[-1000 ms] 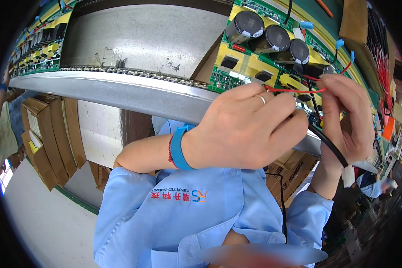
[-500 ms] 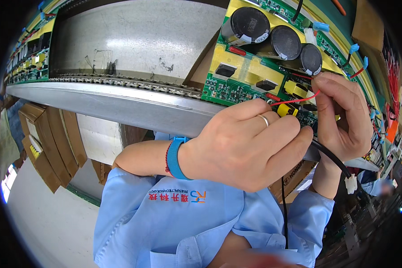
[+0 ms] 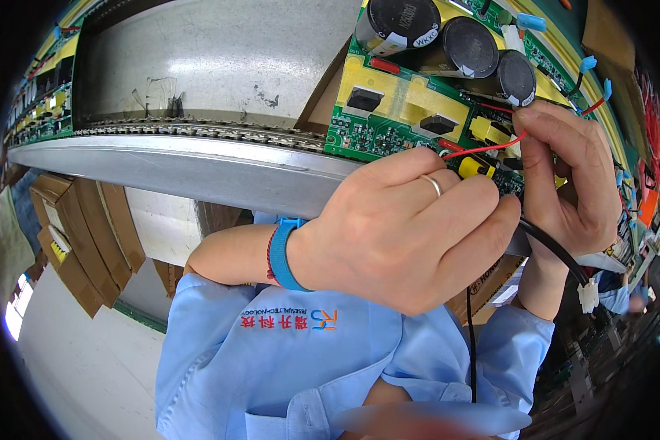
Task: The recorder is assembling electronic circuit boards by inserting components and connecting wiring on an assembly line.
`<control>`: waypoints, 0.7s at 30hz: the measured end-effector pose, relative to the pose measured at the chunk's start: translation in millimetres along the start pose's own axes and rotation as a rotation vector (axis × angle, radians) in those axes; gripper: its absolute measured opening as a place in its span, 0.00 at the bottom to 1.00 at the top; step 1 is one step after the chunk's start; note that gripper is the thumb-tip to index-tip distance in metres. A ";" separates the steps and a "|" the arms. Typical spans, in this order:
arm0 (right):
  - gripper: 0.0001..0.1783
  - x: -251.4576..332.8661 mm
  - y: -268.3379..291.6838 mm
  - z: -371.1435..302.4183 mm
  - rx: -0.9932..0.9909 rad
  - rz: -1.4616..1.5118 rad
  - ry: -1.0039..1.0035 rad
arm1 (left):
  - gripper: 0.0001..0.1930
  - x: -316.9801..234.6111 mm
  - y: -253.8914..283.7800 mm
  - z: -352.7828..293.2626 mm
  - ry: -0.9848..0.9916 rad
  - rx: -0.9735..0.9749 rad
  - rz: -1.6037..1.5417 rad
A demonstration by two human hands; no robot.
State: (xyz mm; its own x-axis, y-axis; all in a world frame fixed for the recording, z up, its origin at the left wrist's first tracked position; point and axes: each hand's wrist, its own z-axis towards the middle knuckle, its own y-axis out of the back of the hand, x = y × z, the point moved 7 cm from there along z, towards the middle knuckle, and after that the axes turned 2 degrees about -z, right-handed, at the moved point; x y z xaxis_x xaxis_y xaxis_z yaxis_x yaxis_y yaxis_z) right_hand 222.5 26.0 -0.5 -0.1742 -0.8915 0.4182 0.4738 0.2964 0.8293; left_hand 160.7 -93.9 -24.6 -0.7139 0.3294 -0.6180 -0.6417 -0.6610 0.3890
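Right hand [image 3: 573, 172], at the right of the frame, is closed in a pinch: its thumb and forefinger grip a thin red insulated wire [image 3: 493, 147]. This wire lies in the upper right of the frame, above a green and yellow circuit board [image 3: 338, 133], and runs toward the left hand [image 3: 407, 231]. The left hand, right of the centre, has its fingers bent inward; their tips are hidden, so I cannot tell whether it grips something. Near both hands passes a thick black cable [image 3: 557, 246] with a white plastic connector [image 3: 587, 297]. Large black cylindrical capacitors [image 3: 471, 48] stand on the board. A long grey metal rail [image 3: 183, 159] extends to the upper left.
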 end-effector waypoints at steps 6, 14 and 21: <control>0.13 5.6 0.0 1.5 0.050 -0.047 0.120 | 0.16 0.5 -2.6 -2.8 -0.002 -0.021 0.013; 0.19 -13.9 61.1 -21.1 -0.235 -0.017 -0.114 | 0.13 11.3 -4.4 9.8 0.304 0.071 0.130; 0.15 7.3 3.8 -0.1 0.152 -0.449 0.317 | 0.12 6.4 -8.9 12.0 0.196 0.167 0.424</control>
State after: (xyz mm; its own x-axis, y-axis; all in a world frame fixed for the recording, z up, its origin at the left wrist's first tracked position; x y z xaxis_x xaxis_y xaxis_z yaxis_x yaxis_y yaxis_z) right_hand 223.1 20.5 5.6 -0.0510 -0.9936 -0.1004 0.2793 -0.1107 0.9538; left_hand 158.5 -77.8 -23.9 -0.8660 -0.0888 -0.4922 -0.3536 -0.5871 0.7282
